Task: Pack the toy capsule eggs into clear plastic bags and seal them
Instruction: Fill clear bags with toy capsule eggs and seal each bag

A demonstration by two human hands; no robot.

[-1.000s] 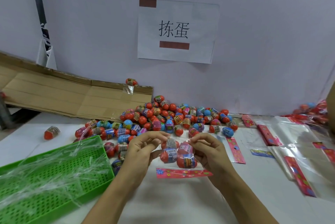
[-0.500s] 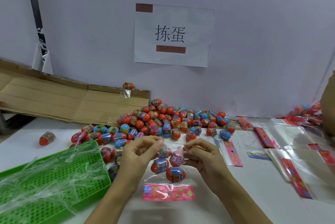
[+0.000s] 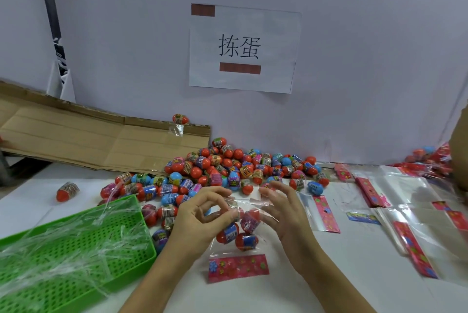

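White table, clear bag with 4 eggs between both hands.

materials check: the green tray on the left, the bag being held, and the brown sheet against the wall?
Green perforated tray: looks like moulded plastic, uniform bright colour and a regular grid of holes. Clear bag with a pink flowered header, held by both hands: thin glossy plastic film, see-through, crinkled with highlights; the header could be printed card or film. Flattened brown sheet: corrugated cardboard, matte, with fold creases.
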